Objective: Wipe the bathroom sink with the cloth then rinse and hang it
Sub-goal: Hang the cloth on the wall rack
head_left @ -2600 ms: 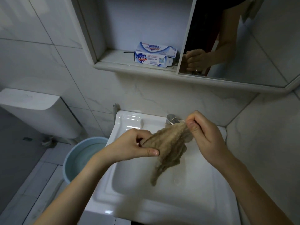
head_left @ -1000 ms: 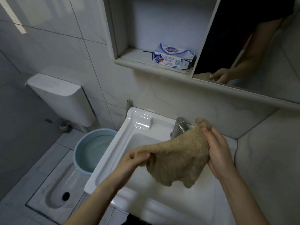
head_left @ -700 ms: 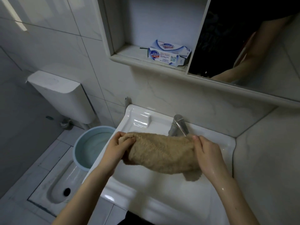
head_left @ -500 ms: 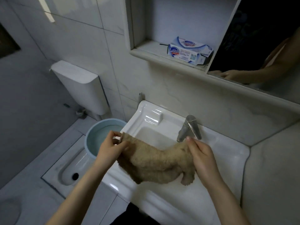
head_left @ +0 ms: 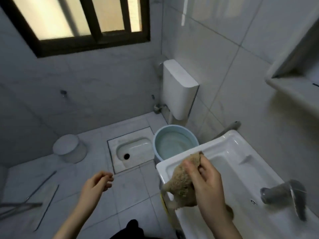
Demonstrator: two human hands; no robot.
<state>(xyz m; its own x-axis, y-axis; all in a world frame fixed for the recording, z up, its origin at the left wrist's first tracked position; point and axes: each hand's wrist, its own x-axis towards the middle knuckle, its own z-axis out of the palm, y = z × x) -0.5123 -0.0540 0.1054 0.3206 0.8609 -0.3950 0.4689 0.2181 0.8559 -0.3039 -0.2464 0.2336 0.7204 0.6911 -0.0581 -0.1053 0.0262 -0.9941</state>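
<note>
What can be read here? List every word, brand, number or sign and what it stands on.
None: no text can be read in this blurred view.
The cistern, bucket, sink and the cloth in the right hand show no lettering.

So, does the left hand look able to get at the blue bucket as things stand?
Probably yes. The left hand holds nothing, and only floor and the squat pan lie between it and the bucket. The sink overlaps just its near right side, so the left rim seems free.
</note>
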